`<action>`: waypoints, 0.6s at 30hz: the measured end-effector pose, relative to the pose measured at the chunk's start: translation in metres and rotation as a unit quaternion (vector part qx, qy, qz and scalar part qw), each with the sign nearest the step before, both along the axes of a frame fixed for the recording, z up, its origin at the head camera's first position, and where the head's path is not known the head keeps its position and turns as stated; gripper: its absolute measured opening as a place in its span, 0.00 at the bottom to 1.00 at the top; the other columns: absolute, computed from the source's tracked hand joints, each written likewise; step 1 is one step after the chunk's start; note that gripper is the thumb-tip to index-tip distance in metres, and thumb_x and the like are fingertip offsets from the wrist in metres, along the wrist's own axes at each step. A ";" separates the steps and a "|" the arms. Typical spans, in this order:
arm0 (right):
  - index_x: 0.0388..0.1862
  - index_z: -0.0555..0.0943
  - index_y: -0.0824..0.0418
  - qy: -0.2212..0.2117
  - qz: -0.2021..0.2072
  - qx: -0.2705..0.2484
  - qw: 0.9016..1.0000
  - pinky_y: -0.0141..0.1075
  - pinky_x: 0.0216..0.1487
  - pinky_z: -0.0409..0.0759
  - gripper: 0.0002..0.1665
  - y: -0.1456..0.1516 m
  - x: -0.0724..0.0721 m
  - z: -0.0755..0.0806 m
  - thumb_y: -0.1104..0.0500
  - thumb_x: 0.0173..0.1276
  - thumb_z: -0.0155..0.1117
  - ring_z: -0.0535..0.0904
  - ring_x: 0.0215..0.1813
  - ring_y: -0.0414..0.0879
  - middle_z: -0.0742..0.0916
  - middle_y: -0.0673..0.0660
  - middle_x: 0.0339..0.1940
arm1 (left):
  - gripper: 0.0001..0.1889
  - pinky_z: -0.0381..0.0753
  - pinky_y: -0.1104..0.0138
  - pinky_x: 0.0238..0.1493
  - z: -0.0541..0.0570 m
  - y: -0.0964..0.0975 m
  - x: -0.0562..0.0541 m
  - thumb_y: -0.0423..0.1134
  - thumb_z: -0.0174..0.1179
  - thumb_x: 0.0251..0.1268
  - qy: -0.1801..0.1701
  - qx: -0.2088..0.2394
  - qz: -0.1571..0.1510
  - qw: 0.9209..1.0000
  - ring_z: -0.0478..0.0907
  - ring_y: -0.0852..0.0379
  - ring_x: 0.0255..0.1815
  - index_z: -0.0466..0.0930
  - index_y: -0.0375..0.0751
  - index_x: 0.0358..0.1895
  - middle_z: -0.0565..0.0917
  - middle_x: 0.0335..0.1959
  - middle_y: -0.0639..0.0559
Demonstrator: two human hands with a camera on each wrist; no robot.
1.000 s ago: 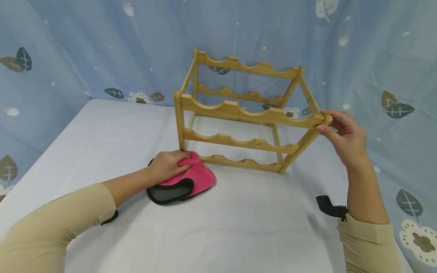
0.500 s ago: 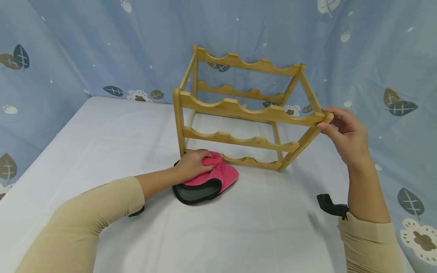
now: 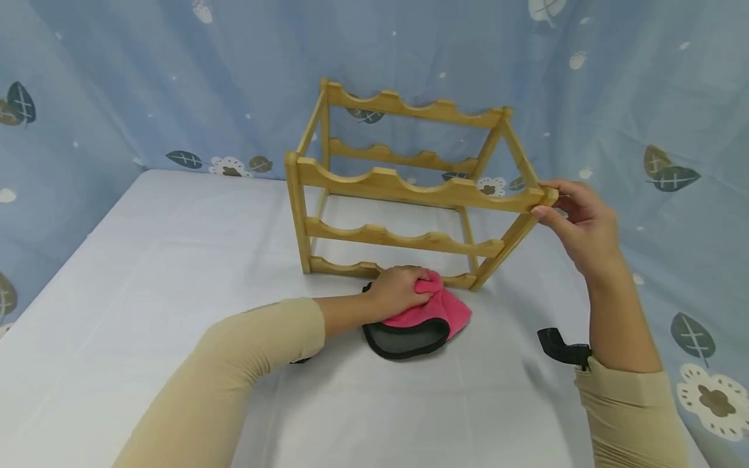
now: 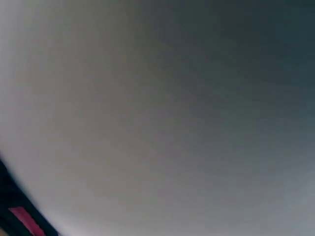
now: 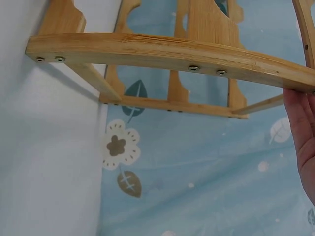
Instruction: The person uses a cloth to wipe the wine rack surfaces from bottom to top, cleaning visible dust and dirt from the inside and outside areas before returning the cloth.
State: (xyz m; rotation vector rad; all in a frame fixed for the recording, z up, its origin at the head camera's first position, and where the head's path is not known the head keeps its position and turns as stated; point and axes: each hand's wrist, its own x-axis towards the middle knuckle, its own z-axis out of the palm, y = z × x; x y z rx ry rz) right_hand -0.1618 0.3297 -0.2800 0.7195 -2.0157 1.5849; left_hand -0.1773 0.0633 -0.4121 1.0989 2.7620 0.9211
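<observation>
A wooden wine rack [image 3: 386, 184] with scalloped rails stands on the white tabletop in the head view. My right hand [image 3: 585, 227] pinches its upper front right corner between thumb and fingers. Low at the rack's front, my left hand [image 3: 398, 292] grips a bunched pink cloth [image 3: 453, 313] with a grey side and black edging. The cloth lies over part of the bottom front rail. In the right wrist view, fingertips of the right hand [image 5: 302, 137] touch the end post of the rack [image 5: 147, 48]. Only a blurred surface and a bit of pink and black show in the left wrist view.
A white-covered table [image 3: 193, 260] spreads around the rack. Behind it and at both sides hangs a blue curtain [image 3: 246, 52] with leaf and flower prints. A black wrist mount [image 3: 562, 350] sticks out from the right sleeve.
My left hand has slid to the right with the cloth, from the rack's front left post along the bottom front rail. The right hand keeps its hold on the corner.
</observation>
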 end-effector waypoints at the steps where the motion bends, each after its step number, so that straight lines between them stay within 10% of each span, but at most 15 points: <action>1: 0.51 0.73 0.81 0.001 0.001 0.001 1.000 0.24 0.42 0.79 0.21 0.000 0.000 0.000 0.78 0.57 0.62 0.82 0.45 0.39 0.80 0.53 0.44 | 0.15 0.78 0.67 0.49 0.001 0.008 0.001 0.46 0.63 0.60 0.007 -0.010 -0.008 1.000 0.81 0.57 0.46 0.81 0.42 0.47 0.85 0.44 0.53; 9: 0.52 0.76 0.76 -0.017 0.003 -0.012 1.000 0.23 0.41 0.79 0.22 0.000 -0.001 0.000 0.80 0.57 0.60 0.81 0.44 0.39 0.80 0.54 0.43 | 0.15 0.78 0.71 0.42 0.007 0.078 0.003 0.51 0.58 0.64 0.037 -0.069 -0.039 0.996 0.81 0.62 0.44 0.80 0.49 0.50 0.85 0.44 0.59; 18: 0.53 0.73 0.79 -0.023 0.010 0.000 1.000 0.24 0.43 0.79 0.21 0.001 0.001 0.002 0.77 0.59 0.60 0.82 0.43 0.40 0.82 0.53 0.42 | 0.14 0.74 0.76 0.34 0.019 0.098 0.006 0.50 0.61 0.61 -0.001 0.015 0.007 1.000 0.78 0.66 0.34 0.82 0.47 0.45 0.85 0.37 0.59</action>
